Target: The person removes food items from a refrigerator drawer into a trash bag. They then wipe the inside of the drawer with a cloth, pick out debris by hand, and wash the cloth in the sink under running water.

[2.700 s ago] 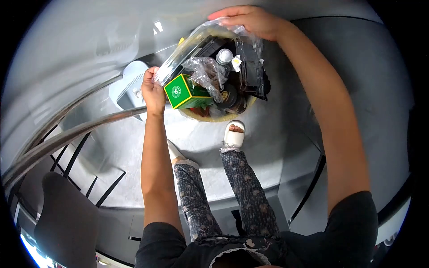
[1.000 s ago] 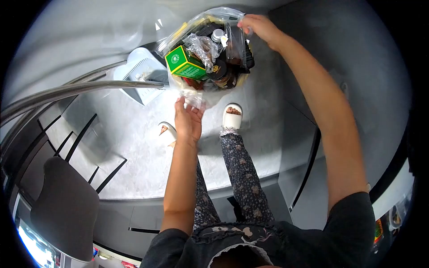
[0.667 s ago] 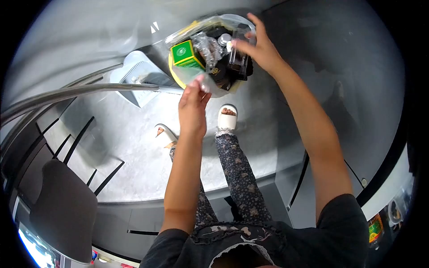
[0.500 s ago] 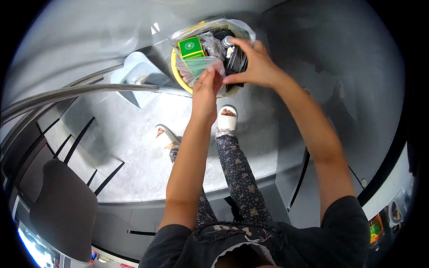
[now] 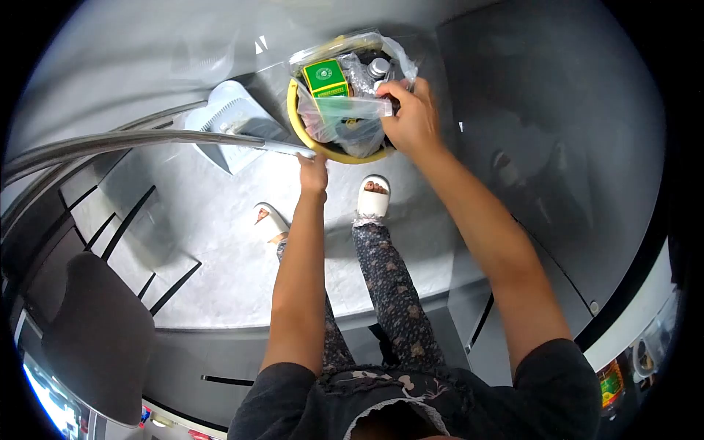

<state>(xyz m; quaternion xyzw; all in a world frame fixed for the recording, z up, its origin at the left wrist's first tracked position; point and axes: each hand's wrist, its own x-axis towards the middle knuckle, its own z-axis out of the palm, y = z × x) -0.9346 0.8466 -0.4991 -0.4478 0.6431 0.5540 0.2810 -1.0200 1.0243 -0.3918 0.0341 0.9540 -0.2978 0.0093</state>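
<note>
A yellow-rimmed trash bin (image 5: 295,121) lined with a clear bag stands on the floor, full of items. Among them are a green and yellow box (image 5: 327,77), crumpled clear plastic and a grey-capped bottle (image 5: 378,68). My right hand (image 5: 415,121) is over the bin's right side, fingers closed on the edge of a clear plastic bag (image 5: 345,108) that stretches across the contents. My left hand (image 5: 314,176) is low at the bin's front left, by the white end of a metal pole (image 5: 279,146). Its fingers are mostly hidden there.
A light blue dustpan (image 5: 233,121) with debris lies left of the bin. The metal pole crosses from the left. A dark chair (image 5: 99,337) stands at lower left. Glossy grey cabinet fronts (image 5: 550,147) rise at right. My feet in white slippers (image 5: 374,196) are below the bin.
My left hand has let go of the clear plastic bag and moved down-left to the bin's outer side. My right hand has closed on the bag, which now spreads across the bin.
</note>
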